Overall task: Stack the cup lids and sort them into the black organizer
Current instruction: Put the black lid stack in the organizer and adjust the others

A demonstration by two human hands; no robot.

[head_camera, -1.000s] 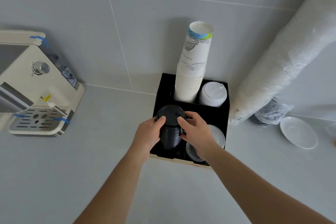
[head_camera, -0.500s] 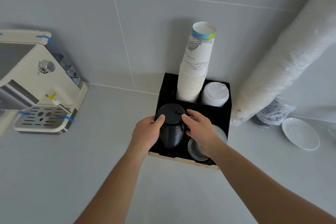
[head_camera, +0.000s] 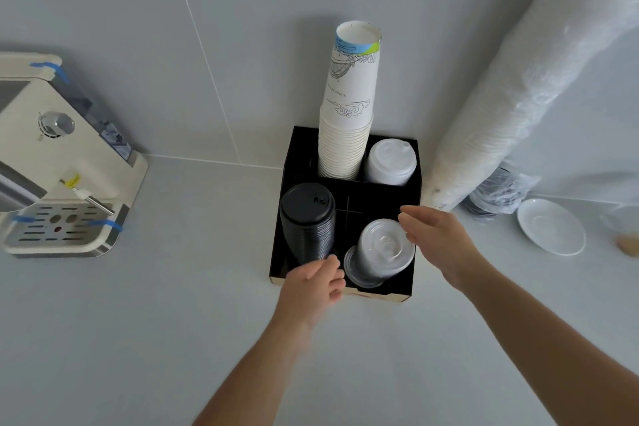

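Note:
The black organizer (head_camera: pixel 413 287) stands against the wall. A tall stack of black lids (head_camera: pixel 307 221) sits in its front left compartment, free of both hands. A stack of clear lids (head_camera: pixel 380 254) leans in the front right compartment. White lids (head_camera: pixel 390 161) fill the back right one, beside a stack of paper cups (head_camera: pixel 349 114). My left hand (head_camera: pixel 313 282) hovers at the organizer's front edge, fingers loosely curled, holding nothing. My right hand (head_camera: pixel 437 239) is open just right of the clear lids.
A cream coffee machine (head_camera: pixel 62 162) stands at the left. A long wrapped sleeve of white cups (head_camera: pixel 518 79) leans on the wall at the right, with a white saucer (head_camera: pixel 551 226) and a plastic bag (head_camera: pixel 501 194) near its foot.
Both hands have let go of the black lid stack and pulled back; it now stands alone in the front left compartment. The right hand moved right, uncovering the clear lids.

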